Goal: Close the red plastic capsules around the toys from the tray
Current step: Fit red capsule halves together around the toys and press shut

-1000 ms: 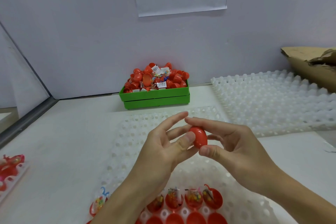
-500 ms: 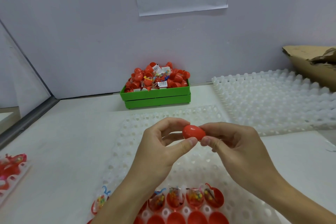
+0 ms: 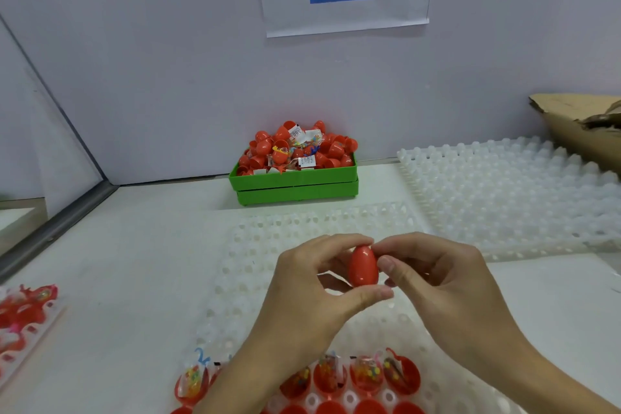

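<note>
Capsule: a glossy red plastic capsule [image 3: 363,266], egg-shaped and closed, stands upright above the middle of the white tray [image 3: 302,232].
White tray: translucent moulded plastic with rows of round dimples, lying on the white table [image 3: 134,262]; open red capsule halves [image 3: 364,376] sit in its near rows, holding small bagged toys [image 3: 366,370].
Second tray: a dimpled tray [image 3: 504,191] of the same plastic lies toward the table's far right edge.
Green bin: a rectangular green plastic bin [image 3: 292,183] at the table's far edge is heaped with red capsules and packets.
Left hand: the left hand [image 3: 312,282] pinches the capsule, fingers curled over its top, thumb beneath.
Right hand: the right hand [image 3: 433,276] pinches its right side between thumb and forefinger.
Left edge: red pieces [image 3: 23,312] lie blurred.
</note>
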`<state>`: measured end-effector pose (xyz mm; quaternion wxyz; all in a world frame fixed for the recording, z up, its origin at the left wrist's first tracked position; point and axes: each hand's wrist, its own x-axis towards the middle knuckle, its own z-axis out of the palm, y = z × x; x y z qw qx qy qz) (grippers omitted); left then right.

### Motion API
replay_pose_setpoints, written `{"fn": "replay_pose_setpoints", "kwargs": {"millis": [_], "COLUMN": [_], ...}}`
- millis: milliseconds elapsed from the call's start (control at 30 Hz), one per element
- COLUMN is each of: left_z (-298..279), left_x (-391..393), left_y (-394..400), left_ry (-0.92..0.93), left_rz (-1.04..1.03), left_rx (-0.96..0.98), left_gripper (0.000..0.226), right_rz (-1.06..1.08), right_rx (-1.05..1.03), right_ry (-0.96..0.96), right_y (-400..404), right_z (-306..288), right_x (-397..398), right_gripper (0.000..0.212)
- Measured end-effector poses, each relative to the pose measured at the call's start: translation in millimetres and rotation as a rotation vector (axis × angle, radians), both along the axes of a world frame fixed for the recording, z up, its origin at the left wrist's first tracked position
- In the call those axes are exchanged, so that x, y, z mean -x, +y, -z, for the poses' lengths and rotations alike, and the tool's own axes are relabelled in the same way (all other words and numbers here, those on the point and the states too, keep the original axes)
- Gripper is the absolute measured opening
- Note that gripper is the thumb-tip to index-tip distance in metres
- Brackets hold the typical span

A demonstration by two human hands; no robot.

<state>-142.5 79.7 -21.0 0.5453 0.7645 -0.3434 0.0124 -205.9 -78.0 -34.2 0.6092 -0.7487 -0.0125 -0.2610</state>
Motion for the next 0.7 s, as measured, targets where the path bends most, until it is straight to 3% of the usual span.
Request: {"fn": "replay_pose_setpoints", "kwargs": {"millis": [133,300,600,700], "left_z": [-3,-4,-3,-3], "left_x": [-6,-17,-16,-15], "left_y": [5,13,15,15], "left_ry": [-0.203,-0.194,-0.212,-0.219], "left_rz": [-0.186,-0.313,-0.241,-0.170], "left_rx": [0.071,0.030,-0.054,-0.068], "left_gripper": [0.024,0.036,0.042,0.044], "right_rz": [-0.010,0.000,-0.059,-0.129], "right_rx": [-0.016,-0.005,-0.001,-0.010], "right_ry": [0.045,0.079,0.147,0.193], "right_y": [-3,-6,-7,3], "right_z": [1,-1,-7,-10], "right_x": [0,0,-3,-2], "right_gripper": [0.024,0.013,0.014,0.031]}}
